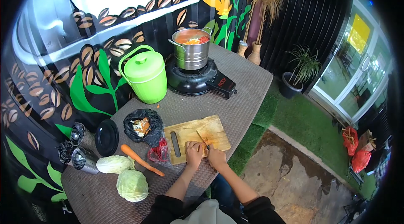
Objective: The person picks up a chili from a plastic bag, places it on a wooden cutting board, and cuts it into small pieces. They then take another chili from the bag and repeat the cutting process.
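A wooden cutting board (219, 129) with a slot handle lies at the table's front edge. My right hand (217, 158) is closed around the handle of a knife (202, 137), whose blade points away over the board. Beside it, my left hand (194, 153) has its fingers curled down on the board. Between the two hands shows a small orange piece of carrot (206, 152), mostly hidden by my left fingers. Orange stains mark the wood near the blade. Left of the board lie a whole carrot (141, 159) and a clear bag with red contents (158, 153).
A black bag of scraps (145, 133) sits behind the carrot. Cabbage (132, 185), napa cabbage (114, 164), metal cups (84, 160) and black plates (107, 137) stand left. Farther back are a green lidded bucket (145, 76) and a steel pot (192, 55) on a stove (191, 83).
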